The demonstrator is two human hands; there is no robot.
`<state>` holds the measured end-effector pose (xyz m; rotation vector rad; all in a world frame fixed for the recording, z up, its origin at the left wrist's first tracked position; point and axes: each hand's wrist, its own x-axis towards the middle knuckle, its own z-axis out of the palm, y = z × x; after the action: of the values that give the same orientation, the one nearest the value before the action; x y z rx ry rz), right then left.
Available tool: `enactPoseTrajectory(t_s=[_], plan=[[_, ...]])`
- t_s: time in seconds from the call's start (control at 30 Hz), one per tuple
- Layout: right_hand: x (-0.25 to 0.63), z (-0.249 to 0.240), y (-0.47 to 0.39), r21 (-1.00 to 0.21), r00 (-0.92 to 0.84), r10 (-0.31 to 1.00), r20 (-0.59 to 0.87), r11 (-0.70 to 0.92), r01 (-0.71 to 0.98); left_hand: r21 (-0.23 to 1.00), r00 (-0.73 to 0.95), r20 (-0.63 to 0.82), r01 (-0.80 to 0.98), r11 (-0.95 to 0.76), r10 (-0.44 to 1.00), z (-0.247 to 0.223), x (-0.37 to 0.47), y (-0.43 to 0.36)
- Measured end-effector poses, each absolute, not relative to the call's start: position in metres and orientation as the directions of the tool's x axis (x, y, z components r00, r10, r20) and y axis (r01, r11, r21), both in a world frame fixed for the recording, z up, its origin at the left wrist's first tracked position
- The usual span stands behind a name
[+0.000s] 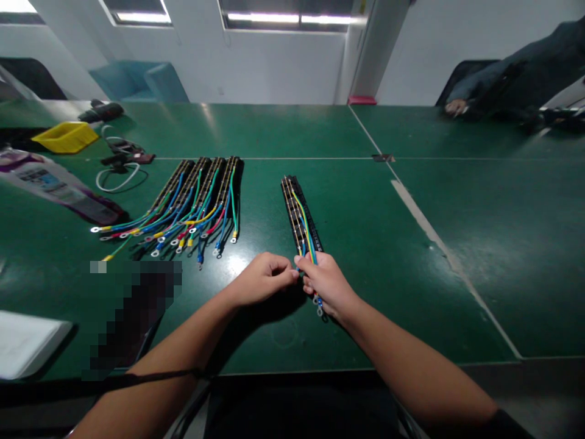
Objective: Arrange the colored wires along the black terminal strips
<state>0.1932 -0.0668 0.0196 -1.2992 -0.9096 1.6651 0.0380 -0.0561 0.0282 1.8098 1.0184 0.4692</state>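
In front of me on the table lies a long black terminal block [297, 225] with metal contacts. Coloured wires [307, 222] in yellow, green and blue run along it towards me. My right hand [331, 283] is closed around these wires at the block's near end, and their ring-shaped lugs [319, 306] stick out below the palm. Right beside it, my left hand [267, 279] has its thumb and fingertips pinched together, close to the wires; what is between them is too small to make out.
Several wired terminal blocks [208, 183] lie side by side to the left, lugs towards me. Further left are a plastic packet [55, 186], a yellow tray [68, 136], a cable [117, 180] and a white box [31, 341]. Another person's sleeved arm [516, 76] rests at the far right.
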Motion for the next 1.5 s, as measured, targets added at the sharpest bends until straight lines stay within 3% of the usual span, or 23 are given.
enactPoseTrajectory(t_s=[0.33, 1.0, 1.5], plan=[[0.1931, 0.0157, -0.0661, -0.914, -0.130, 0.923, -0.361, -0.378, -0.147, 0.808, 0.550, -0.051, 0.514, -0.289, 0.834, 0.0247, 0.0373, -0.0561], [0.1931, 0.0167, -0.0661, -0.908, -0.136, 0.923, -0.360, -0.380, -0.173, 0.794, 0.548, -0.035, 0.523, -0.309, 0.836, 0.0240, 0.0382, -0.0565], [0.1951, 0.0146, -0.0668, -0.936, -0.128, 0.938, -0.323, -0.337, -0.105, 0.873, 0.464, -0.072, 0.457, -0.169, 0.883, 0.0241, 0.0345, -0.0590]])
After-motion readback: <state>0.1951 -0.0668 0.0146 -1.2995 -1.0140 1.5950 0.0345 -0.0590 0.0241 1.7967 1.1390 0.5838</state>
